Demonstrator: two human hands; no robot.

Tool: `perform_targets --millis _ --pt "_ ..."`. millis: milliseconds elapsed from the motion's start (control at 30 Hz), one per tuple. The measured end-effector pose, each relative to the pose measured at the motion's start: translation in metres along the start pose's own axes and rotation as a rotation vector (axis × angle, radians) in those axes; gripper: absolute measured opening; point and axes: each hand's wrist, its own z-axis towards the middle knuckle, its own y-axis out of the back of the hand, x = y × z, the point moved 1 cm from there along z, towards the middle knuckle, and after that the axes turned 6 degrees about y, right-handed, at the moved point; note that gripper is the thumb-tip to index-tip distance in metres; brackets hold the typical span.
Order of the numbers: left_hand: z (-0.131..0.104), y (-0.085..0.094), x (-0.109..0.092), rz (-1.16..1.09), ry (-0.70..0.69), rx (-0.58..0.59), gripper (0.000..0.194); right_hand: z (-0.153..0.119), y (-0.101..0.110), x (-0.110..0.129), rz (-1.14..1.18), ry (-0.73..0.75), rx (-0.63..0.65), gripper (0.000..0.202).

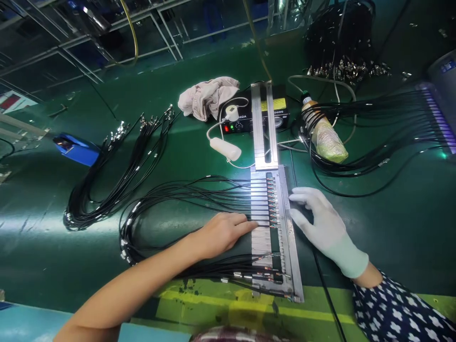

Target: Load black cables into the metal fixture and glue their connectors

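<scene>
Slotted metal fixture (289, 256) holding black cables (199, 192), my left hand (224, 232) on one, grip unclear, gloved right hand (322, 225) half-open beside fixture

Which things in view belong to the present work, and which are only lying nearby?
Seemingly in use:
metal fixture
black cables laid across it

Seemingly just lying about:
crumpled cloth
blue object
wrapped bottle

1. Dimness fills the top of the frame, darkest in the upper corners.
2. White glare streaks the green tabletop (32, 228) at far left.
3. Bright light whitens the upper left of the metal fixture (287, 232).
4. A strip (440, 116) glows purple at far right.
5. Fine detail looks soft.
</scene>
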Motion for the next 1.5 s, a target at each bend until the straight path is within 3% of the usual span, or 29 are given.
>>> perform_targets --millis 200,400,633,767,867,1000,1100,1200,1333,1500 --pt "-0.002 -0.005 -0.002 0.08 -0.044 -0.057 0.037 -0.006 -0.014 0.012 -0.062 0.095 0.056 0.037" --pt "-0.001 -0.009 0.002 -0.062 -0.036 -0.083 0.034 -0.006 -0.016 0.012 -0.062 0.08 0.062 0.042" --pt "-0.02 -0.029 -0.011 0.187 0.101 -0.325 0.039 -0.005 -0.016 0.012 -0.077 0.074 0.065 0.047" --pt "-0.027 -0.041 -0.014 0.19 0.155 -0.24 0.044 -0.002 -0.017 0.011 -0.084 0.088 0.059 0.046" --pt "-0.026 -0.036 -0.018 0.102 0.178 -0.191 0.042 -0.003 -0.017 0.01 -0.09 0.102 0.048 0.044" --pt "-0.033 -0.024 -0.033 -0.152 0.272 -0.147 0.027 -0.011 -0.015 0.01 -0.061 0.112 0.025 0.038" --pt "-0.043 -0.025 -0.044 -0.336 0.313 -0.111 0.015 -0.019 -0.013 0.01 -0.025 0.107 -0.007 0.035" --pt "-0.046 -0.03 -0.043 -0.467 0.318 -0.183 0.009 -0.02 -0.012 0.011 -0.009 0.086 -0.031 0.034" --pt "-0.037 -0.028 -0.031 -0.498 0.248 -0.339 0.018 -0.018 -0.012 0.012 0.009 0.055 -0.034 0.033" --pt "-0.027 -0.021 -0.018 -0.37 0.146 -0.257 0.033 -0.017 -0.011 0.013 0.026 0.044 -0.033 0.032"
